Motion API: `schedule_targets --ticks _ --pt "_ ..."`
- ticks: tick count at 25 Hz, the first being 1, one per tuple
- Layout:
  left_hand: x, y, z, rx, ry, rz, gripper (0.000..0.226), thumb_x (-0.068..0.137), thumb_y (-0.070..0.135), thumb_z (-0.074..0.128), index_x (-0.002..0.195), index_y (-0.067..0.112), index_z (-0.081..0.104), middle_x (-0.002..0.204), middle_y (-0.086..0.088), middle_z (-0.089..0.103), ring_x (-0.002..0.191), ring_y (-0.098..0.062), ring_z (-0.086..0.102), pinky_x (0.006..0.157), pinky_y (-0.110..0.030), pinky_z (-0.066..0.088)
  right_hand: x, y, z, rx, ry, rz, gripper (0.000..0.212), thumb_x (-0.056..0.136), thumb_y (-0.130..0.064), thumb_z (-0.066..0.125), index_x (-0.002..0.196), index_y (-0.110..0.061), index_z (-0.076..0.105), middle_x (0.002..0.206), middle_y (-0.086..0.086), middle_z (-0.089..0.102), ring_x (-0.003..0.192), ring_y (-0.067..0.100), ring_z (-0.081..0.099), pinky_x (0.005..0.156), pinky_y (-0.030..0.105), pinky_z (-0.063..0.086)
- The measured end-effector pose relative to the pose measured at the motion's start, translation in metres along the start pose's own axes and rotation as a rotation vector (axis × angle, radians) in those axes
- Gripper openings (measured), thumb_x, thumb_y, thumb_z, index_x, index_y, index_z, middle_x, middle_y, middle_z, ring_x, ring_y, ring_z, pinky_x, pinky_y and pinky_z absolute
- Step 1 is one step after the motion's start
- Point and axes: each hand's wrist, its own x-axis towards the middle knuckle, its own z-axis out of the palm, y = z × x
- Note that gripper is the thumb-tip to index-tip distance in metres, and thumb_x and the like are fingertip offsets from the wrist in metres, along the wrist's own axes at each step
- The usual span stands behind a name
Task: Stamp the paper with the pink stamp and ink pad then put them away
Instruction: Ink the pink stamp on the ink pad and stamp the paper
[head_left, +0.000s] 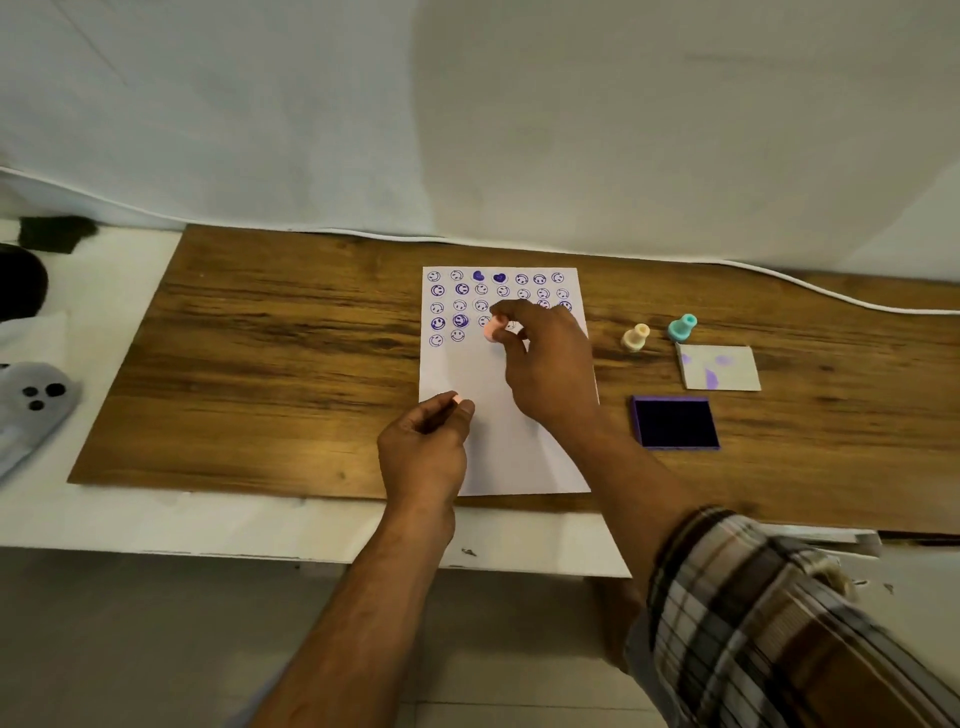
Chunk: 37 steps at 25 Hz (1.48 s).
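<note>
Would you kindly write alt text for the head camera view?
A right hand presses a pink stamp onto paper filled with purple smiley prints, while the left hand steadies the sheet. On the wooden board to the right sit an open purple ink pad and two more stamps.

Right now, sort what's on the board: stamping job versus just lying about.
Job: pink stamp in the right hand; paper under the left hand; ink pad.
Lying about: cream stamp, teal stamp, ink-stained lid.
</note>
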Motion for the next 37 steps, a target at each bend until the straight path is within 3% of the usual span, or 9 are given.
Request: schedule_targets --ticks 11,17,22,25,28,30,32,34,37 --pt "0.001 -0.001 -0.001 -0.015 0.007 -0.051 0.014 0.088 0.017 0.081 0.085 0.030 0.076 0.096 0.013 0.075 0.089 -0.004 0.068 0.062 -0.011 0.047 0.018 0.004 0.024 -0.224 0.003 -0.218 0.032 0.086 0.000 0.074 0.114 -0.016 0.077 0.086 0.012 0.077 0.083 0.036 0.061 0.065 0.039 0.056" --pt "0.000 -0.001 0.000 -0.013 0.025 -0.053 0.011 0.088 0.018 0.082 0.091 0.028 0.076 0.097 0.010 0.075 0.091 -0.006 0.067 0.066 -0.015 0.047 0.020 0.004 0.021 -0.334 -0.098 -0.211 0.037 0.094 -0.010 0.065 0.129 -0.018 0.072 0.091 0.022 0.061 0.075 0.044 0.061 0.067 0.034 0.043" --pt "-0.001 -0.003 0.003 -0.001 0.044 -0.038 0.011 0.088 0.019 0.081 0.093 0.027 0.076 0.094 0.013 0.073 0.091 -0.005 0.066 0.070 -0.017 0.047 0.011 -0.012 0.024 -0.367 -0.045 -0.102 0.032 0.092 -0.009 0.067 0.124 -0.012 0.073 0.091 0.026 0.066 0.083 0.046 0.063 0.071 0.041 0.051" --pt "0.000 -0.003 0.004 -0.011 0.052 -0.029 0.011 0.088 0.016 0.081 0.092 0.026 0.076 0.091 0.014 0.073 0.089 -0.004 0.067 0.076 -0.020 0.050 0.001 -0.024 0.029 -0.324 0.007 -0.083 0.034 0.076 0.005 0.082 0.109 -0.001 0.077 0.079 0.027 0.071 0.073 0.046 0.066 0.063 0.042 0.057" --pt "0.001 -0.004 0.003 -0.010 0.049 -0.019 0.014 0.087 0.014 0.082 0.100 0.018 0.080 0.090 0.012 0.074 0.087 -0.005 0.068 0.084 -0.025 0.052 0.016 -0.007 0.018 -0.369 -0.130 -0.256 0.037 0.086 0.000 0.071 0.122 -0.007 0.074 0.087 0.028 0.065 0.077 0.047 0.064 0.066 0.039 0.052" --pt "0.002 -0.006 0.003 -0.016 0.052 -0.026 0.013 0.087 0.016 0.082 0.098 0.022 0.079 0.091 0.014 0.074 0.089 -0.004 0.068 0.078 -0.021 0.052 0.037 0.009 0.010 -0.435 -0.305 -0.321 0.039 0.096 -0.012 0.061 0.134 -0.019 0.068 0.098 0.024 0.061 0.087 0.045 0.062 0.072 0.037 0.046" --pt "0.002 -0.005 0.003 -0.020 0.055 -0.033 0.012 0.087 0.017 0.082 0.093 0.026 0.077 0.091 0.015 0.073 0.090 -0.004 0.068 0.073 -0.018 0.050 0.043 0.015 0.008 -0.453 -0.346 -0.331 0.038 0.099 -0.017 0.059 0.136 -0.023 0.067 0.099 0.022 0.060 0.088 0.044 0.061 0.073 0.036 0.044" --pt "0.002 -0.006 0.004 -0.017 0.055 -0.034 0.013 0.086 0.017 0.083 0.089 0.027 0.076 0.089 0.015 0.074 0.088 -0.003 0.068 0.071 -0.017 0.049 0.030 0.005 0.013 -0.417 -0.239 -0.260 0.034 0.096 -0.012 0.063 0.129 -0.016 0.071 0.092 0.026 0.062 0.082 0.045 0.062 0.068 0.037 0.045" --pt "0.003 -0.005 0.005 -0.004 0.058 -0.027 0.011 0.087 0.018 0.083 0.091 0.027 0.078 0.087 0.016 0.074 0.086 -0.001 0.068 0.068 -0.015 0.048 0.006 -0.016 0.025 -0.388 -0.032 -0.210 0.022 0.077 0.005 0.079 0.099 0.002 0.076 0.070 0.028 0.066 0.065 0.047 0.064 0.055 0.037 0.051"
